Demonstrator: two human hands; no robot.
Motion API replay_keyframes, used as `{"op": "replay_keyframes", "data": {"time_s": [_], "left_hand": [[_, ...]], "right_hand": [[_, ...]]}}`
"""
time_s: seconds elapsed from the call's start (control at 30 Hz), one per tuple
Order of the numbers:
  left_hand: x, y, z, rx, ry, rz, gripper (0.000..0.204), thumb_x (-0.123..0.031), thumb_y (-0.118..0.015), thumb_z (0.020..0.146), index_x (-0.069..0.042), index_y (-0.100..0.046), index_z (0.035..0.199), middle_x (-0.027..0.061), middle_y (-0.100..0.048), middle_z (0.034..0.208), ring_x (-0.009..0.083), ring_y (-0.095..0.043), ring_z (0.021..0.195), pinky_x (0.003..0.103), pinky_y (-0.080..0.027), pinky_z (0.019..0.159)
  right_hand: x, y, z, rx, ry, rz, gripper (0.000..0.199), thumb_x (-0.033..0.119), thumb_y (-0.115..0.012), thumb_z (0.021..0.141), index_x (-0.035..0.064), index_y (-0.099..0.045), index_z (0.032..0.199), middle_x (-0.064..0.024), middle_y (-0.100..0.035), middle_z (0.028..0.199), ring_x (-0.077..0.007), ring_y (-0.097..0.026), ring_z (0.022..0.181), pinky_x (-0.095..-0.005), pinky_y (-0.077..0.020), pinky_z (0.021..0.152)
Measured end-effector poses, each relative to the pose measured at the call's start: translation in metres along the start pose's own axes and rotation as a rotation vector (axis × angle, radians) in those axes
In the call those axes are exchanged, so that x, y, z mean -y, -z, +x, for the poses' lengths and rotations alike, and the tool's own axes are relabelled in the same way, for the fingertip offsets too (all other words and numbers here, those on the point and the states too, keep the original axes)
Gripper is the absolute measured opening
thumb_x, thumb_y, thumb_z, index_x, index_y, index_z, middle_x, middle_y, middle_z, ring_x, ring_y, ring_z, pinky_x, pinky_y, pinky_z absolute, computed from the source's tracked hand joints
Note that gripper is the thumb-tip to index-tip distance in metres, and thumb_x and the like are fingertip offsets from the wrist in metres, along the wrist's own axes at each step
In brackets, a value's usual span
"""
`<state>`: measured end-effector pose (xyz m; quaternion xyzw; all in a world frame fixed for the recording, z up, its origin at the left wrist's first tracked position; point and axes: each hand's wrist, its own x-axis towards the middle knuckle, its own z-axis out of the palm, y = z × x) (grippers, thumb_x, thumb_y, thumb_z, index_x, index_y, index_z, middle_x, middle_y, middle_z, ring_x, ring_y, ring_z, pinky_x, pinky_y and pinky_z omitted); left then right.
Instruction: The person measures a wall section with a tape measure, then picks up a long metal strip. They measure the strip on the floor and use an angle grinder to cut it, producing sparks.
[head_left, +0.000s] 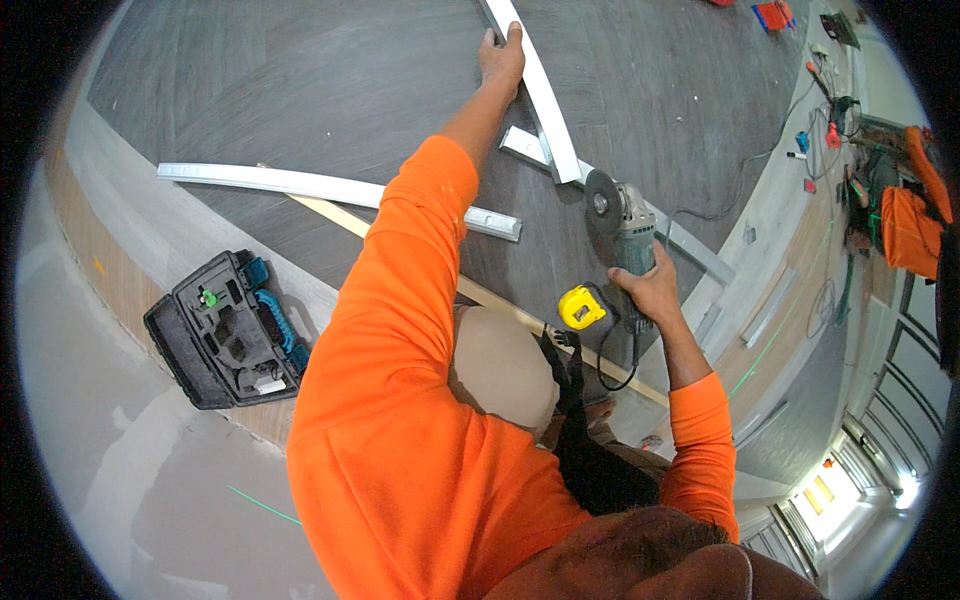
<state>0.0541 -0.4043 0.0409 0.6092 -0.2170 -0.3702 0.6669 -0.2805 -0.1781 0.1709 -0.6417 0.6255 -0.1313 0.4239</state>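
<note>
With my left arm stretched forward, my left hand [502,62] is closed around a long white metal channel [545,110]. The channel's near end lies over a second metal channel [690,245] on the floor. My right hand [652,288] grips the body of a green-grey angle grinder [638,238]. Its dark disc [602,203] stands just right of the held channel's near end; whether they touch I cannot tell. A yellow tape measure [580,307] sits close to the left of my right hand. The grinder's black cord loops down beneath that hand.
Another white channel [330,186] crosses a wooden strip [510,308] on the left. An open black tool case [228,335] with blue latches lies further left. Cords, hand tools and an orange bag [910,235] are along the right side. Grey plank flooring [300,90] spreads ahead.
</note>
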Motion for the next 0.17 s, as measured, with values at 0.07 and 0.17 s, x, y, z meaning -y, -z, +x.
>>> {"op": "replay_keyframes", "data": {"time_s": [0.07,0.17], "left_hand": [[-0.0262,-0.0111,-0.0262,0.031,0.103,-0.098,0.073,-0.04,-0.06,0.098,0.006,-0.034,0.148,0.0303,-0.053,0.137,0.039,-0.054,0.126,0.039,-0.043,0.106],[-0.0304,-0.0039,-0.0192,0.143,0.218,-0.351,0.073,-0.04,-0.06,0.097,-0.001,-0.032,0.153,0.0301,-0.051,0.14,0.0387,-0.053,0.128,0.04,-0.042,0.107]], "right_hand": [[-0.0162,-0.0003,-0.0007,-0.026,-0.026,-0.008,0.056,0.013,-0.083,0.069,-0.0007,-0.06,0.119,-0.0141,-0.073,0.104,-0.0226,-0.07,0.092,-0.0355,-0.0529,0.086],[-0.0206,-0.0017,0.0031,0.004,-0.026,0.012,0.057,0.016,-0.082,0.07,0.0018,-0.061,0.121,-0.0148,-0.073,0.106,-0.0234,-0.07,0.094,-0.0362,-0.0519,0.089]]}}
